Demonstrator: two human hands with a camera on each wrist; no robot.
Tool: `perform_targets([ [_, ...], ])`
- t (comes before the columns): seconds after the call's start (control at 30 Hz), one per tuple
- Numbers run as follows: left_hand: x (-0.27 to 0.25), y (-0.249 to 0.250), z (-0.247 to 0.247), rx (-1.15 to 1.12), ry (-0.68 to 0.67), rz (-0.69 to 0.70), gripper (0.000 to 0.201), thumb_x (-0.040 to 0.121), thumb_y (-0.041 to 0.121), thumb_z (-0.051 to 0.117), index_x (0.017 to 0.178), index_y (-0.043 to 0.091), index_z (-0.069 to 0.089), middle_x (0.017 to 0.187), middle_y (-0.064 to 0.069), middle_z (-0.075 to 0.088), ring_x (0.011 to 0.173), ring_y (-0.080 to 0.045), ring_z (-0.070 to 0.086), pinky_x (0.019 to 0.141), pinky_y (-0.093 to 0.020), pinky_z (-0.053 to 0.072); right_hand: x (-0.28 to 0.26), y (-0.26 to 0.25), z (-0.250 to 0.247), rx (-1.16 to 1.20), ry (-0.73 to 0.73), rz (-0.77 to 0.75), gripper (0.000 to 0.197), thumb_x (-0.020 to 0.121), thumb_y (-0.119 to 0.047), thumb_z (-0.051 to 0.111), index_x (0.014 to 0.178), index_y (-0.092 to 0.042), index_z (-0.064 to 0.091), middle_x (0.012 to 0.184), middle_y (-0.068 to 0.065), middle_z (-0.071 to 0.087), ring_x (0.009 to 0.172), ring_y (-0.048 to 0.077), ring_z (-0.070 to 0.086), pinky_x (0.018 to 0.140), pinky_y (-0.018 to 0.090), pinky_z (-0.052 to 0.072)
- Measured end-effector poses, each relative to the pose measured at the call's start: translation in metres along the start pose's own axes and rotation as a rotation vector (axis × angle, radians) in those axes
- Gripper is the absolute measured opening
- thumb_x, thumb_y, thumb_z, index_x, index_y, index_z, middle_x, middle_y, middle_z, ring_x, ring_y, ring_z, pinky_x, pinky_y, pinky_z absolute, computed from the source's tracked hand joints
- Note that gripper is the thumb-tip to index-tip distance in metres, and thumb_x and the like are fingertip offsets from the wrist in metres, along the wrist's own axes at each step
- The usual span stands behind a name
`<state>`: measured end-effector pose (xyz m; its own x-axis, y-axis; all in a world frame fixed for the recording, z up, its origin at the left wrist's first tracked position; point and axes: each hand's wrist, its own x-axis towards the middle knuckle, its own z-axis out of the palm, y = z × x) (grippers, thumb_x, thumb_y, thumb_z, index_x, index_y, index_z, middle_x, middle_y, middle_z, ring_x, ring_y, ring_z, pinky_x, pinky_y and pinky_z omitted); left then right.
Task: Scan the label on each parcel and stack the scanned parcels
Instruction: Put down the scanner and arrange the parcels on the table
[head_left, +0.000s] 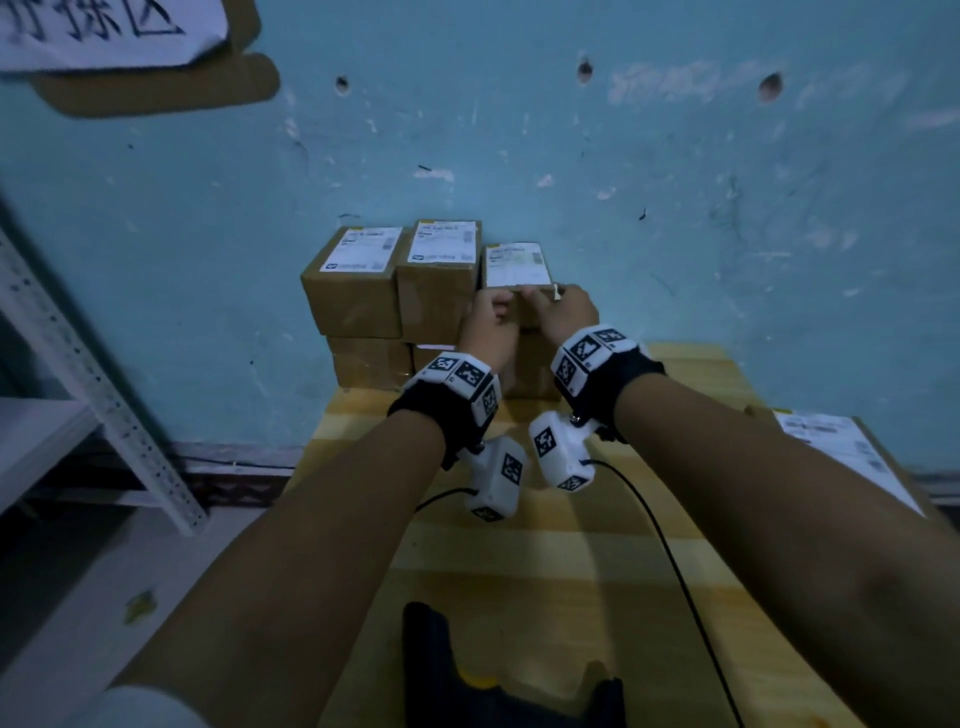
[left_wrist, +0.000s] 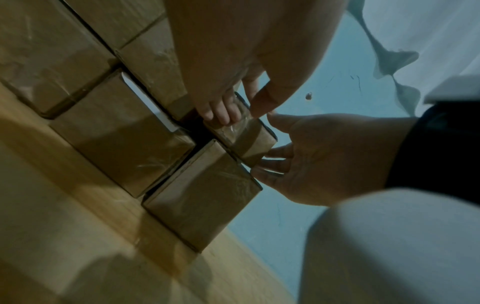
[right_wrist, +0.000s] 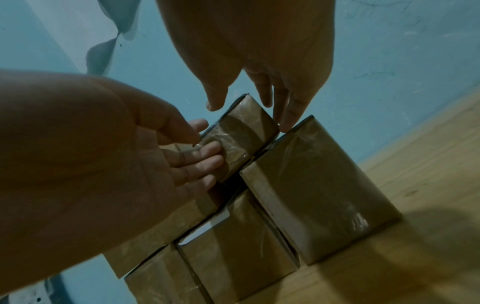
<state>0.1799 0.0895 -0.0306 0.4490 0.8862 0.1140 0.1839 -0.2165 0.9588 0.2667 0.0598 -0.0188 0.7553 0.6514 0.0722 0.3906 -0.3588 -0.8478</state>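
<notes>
Several brown cardboard parcels with white labels stand stacked against the blue wall at the far end of the wooden table (head_left: 571, 571). Both hands are on the top right parcel (head_left: 517, 267), which is smaller than the parcel under it (right_wrist: 311, 185). My left hand (head_left: 501, 306) holds its left front, fingers curled on the taped front face (left_wrist: 241, 131) and thumb at the top edge. My right hand (head_left: 545, 299) straddles it (right_wrist: 244, 127), straight fingers (right_wrist: 285, 121) along its right side, thumb just off the top. Whether it rests fully on the parcel below is unclear.
A black and yellow scanner (head_left: 498, 686) lies at the table's near edge. A larger labelled parcel (head_left: 841, 452) sits at the right edge. A grey metal shelf (head_left: 78, 374) stands to the left, and a cardboard sign (head_left: 130, 47) hangs on the wall.
</notes>
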Motion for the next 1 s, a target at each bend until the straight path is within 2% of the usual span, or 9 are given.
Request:
perform_targets([
  [0.27,-0.011,0.011,0.006,0.042,-0.023,-0.006,0.043,0.087,-0.005,0.044,0.129,0.004,0.044,0.134,-0.016,0.046,0.125,-0.027,0.045,0.103,-0.032,0.038,-0.013,-0.001,-0.038,-0.064,-0.009,0.01,0.062,0.096,-0.042,0.043,0.141,-0.001,0.033,0.146,0.017,0.04,0.134,0.033,0.039,0.106,0.036,0.033],
  [0.4,-0.038,0.034,0.028,0.017,-0.097,0.015,0.042,0.091,-0.002,0.044,0.133,0.002,0.041,0.139,-0.017,0.043,0.129,-0.028,0.043,0.1,-0.028,0.036,-0.029,0.009,-0.085,-0.097,-0.005,0.001,0.061,0.097,-0.04,0.039,0.14,0.002,0.034,0.147,0.02,0.038,0.135,0.033,0.038,0.107,0.036,0.031],
  [0.5,-0.067,0.055,0.054,-0.013,-0.164,0.014,0.041,0.093,0.0,0.044,0.134,0.0,0.04,0.138,-0.023,0.043,0.126,-0.033,0.045,0.097,-0.031,0.039,-0.047,0.029,-0.127,-0.138,0.005,0.008,0.054,0.099,-0.035,0.037,0.131,0.008,0.046,0.14,0.026,0.045,0.129,0.035,0.044,0.093,0.033,0.035],
  [0.57,-0.083,0.066,0.073,-0.001,-0.21,0.008,0.042,0.094,0.005,0.046,0.135,0.004,0.041,0.137,-0.02,0.045,0.124,-0.033,0.046,0.099,-0.033,0.038,-0.059,0.044,-0.154,-0.166,0.028,0.031,0.052,0.099,-0.033,0.037,0.12,0.012,0.051,0.138,0.028,0.046,0.128,0.035,0.045,0.093,0.034,0.035],
  [0.67,-0.113,0.08,0.107,-0.014,-0.299,0.013,0.041,0.093,0.007,0.046,0.134,0.006,0.043,0.136,-0.018,0.046,0.123,-0.033,0.047,0.1,-0.035,0.038,-0.083,0.075,-0.2,-0.201,0.078,0.104,0.038,0.098,-0.032,0.037,0.094,0.005,0.042,0.134,0.032,0.047,0.124,0.038,0.047,0.08,0.03,0.029],
  [0.73,-0.13,0.085,0.129,-0.007,-0.339,0.011,0.04,0.093,0.007,0.047,0.133,0.004,0.045,0.135,-0.02,0.047,0.122,-0.033,0.048,0.1,-0.035,0.039,-0.097,0.096,-0.225,-0.225,0.093,0.149,0.049,0.098,-0.034,0.038,0.109,0.013,0.048,0.136,0.029,0.047,0.125,0.038,0.046,0.089,0.035,0.035],
  [0.83,-0.152,0.082,0.155,0.005,-0.381,-0.059,0.039,0.093,0.005,0.047,0.131,0.0,0.046,0.134,-0.022,0.05,0.122,-0.034,0.05,0.1,-0.036,0.041,-0.12,0.125,-0.251,-0.245,0.101,0.195,0.051,0.099,-0.031,0.037,0.127,0.009,0.049,0.138,0.026,0.047,0.127,0.036,0.045,0.102,0.037,0.035],
  [0.97,-0.169,0.067,0.18,0.055,-0.448,-0.17,0.027,0.093,0.004,0.044,0.112,-0.012,0.052,0.119,-0.025,0.057,0.119,-0.04,0.052,0.085,-0.038,0.044,-0.142,0.157,-0.26,-0.255,0.018,0.277,0.048,0.101,-0.027,0.033,0.129,0.007,0.049,0.138,0.03,0.044,0.124,0.035,0.047,0.098,0.034,0.036],
  [1.0,-0.172,0.064,0.182,0.068,-0.462,-0.194,0.034,0.093,0.007,0.044,0.121,-0.012,0.048,0.126,-0.023,0.054,0.121,-0.039,0.051,0.09,-0.037,0.044,-0.144,0.166,-0.259,-0.235,-0.006,0.29,0.05,0.1,-0.03,0.035,0.129,0.009,0.049,0.137,0.03,0.046,0.118,0.033,0.05,0.089,0.031,0.04],
])
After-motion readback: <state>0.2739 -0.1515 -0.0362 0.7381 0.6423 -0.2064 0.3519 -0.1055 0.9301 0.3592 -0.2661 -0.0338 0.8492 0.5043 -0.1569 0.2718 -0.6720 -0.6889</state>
